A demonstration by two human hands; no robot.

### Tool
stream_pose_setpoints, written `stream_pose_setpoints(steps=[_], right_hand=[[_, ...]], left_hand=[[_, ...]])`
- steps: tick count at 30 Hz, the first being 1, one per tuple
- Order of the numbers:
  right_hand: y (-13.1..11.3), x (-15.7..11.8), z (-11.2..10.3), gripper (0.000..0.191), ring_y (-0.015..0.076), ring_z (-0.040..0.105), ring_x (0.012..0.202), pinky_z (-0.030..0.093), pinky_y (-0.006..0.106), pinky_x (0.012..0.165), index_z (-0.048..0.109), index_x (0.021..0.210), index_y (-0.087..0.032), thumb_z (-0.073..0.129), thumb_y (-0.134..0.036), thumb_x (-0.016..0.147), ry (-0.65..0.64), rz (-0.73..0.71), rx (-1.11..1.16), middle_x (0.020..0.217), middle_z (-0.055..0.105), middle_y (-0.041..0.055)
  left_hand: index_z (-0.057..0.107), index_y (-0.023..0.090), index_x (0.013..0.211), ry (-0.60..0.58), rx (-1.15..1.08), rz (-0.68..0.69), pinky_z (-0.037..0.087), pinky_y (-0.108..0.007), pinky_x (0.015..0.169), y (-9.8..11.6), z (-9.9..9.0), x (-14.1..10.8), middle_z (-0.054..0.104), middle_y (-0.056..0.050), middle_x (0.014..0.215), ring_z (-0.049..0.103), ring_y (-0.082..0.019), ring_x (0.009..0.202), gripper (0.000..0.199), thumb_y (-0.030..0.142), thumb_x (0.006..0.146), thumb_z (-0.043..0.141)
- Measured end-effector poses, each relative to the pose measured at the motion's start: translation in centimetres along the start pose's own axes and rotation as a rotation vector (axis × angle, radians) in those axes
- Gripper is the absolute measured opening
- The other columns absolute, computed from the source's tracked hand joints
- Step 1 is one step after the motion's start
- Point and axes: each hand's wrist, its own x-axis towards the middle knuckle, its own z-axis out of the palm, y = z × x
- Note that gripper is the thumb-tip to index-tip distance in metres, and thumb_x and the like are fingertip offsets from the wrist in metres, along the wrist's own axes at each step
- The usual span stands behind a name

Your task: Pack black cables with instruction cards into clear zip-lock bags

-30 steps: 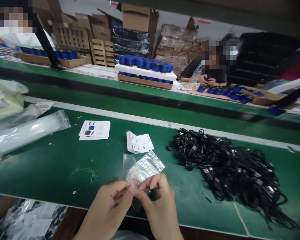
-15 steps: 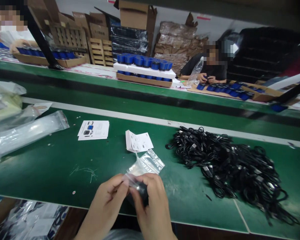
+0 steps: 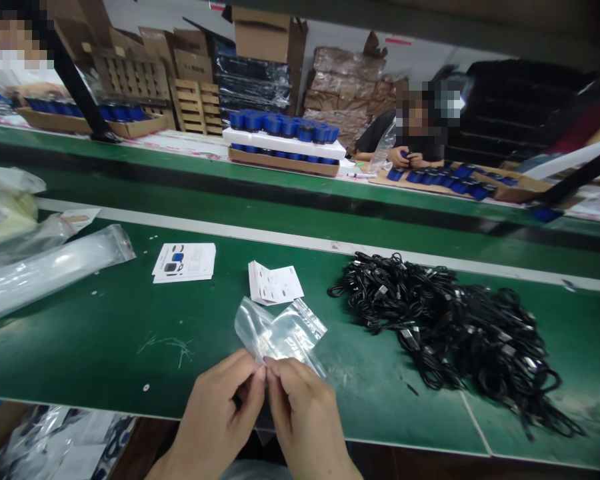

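My left hand (image 3: pixel 223 400) and my right hand (image 3: pixel 305 407) meet at the front edge of the green table, fingertips pinched together. Between them they grip the lower end of a clear plastic bag (image 3: pixel 249 327), whose wider part flares up away from me. Whatever may be inside the bag near my fingers is hidden. Right behind it lie clear zip-lock bags (image 3: pixel 295 330), flat on the table. Beyond those sits a small stack of folded printed leaflets (image 3: pixel 277 285). A second stack of printed cards (image 3: pixel 185 261) lies further left.
A heap of coiled black USB cables (image 3: pixel 445 320) covers the right side. Long clear plastic packaging (image 3: pixel 55 267) lies at left. Below the left table edge are filled bags (image 3: pixel 65 443). Across the bench, a co-worker (image 3: pixel 415 140) handles a small item beside blue-and-black parts (image 3: pixel 285 127).
My hands have drawn closer together at the fingertips. The dark thing seen by my right fingers is out of sight, and the clear bag now stands up beyond my fingers.
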Motion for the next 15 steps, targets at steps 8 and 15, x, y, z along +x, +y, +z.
stream_pose_setpoints(steps=[8,15], right_hand=[[0.5,0.8,0.4,0.031,0.0161,0.053,0.045,0.037,0.027,0.046,0.055,0.058,-0.019,0.042,-0.016,0.086,0.093,0.135,-0.213,0.051,0.056,0.0014],[1.3,0.0,-2.7,0.034,0.0244,0.065,0.105,0.051,0.037,0.092,0.06,0.119,-0.014,0.059,-0.03,0.088,-0.321,-0.211,0.049,0.112,0.07,0.0088]], left_hand=[[0.037,0.02,0.053,0.176,0.209,0.105,0.033,-0.019,0.048,-0.1,0.2,-0.5,0.041,0.005,0.052,0.043,-0.008,0.046,0.033,0.017,0.085,0.041],[0.053,0.023,0.061,0.313,0.162,-0.21,0.039,-0.02,0.048,-3.1,-4.4,-0.9,0.053,0.005,0.05,0.052,-0.012,0.047,0.025,0.032,0.083,0.046]])
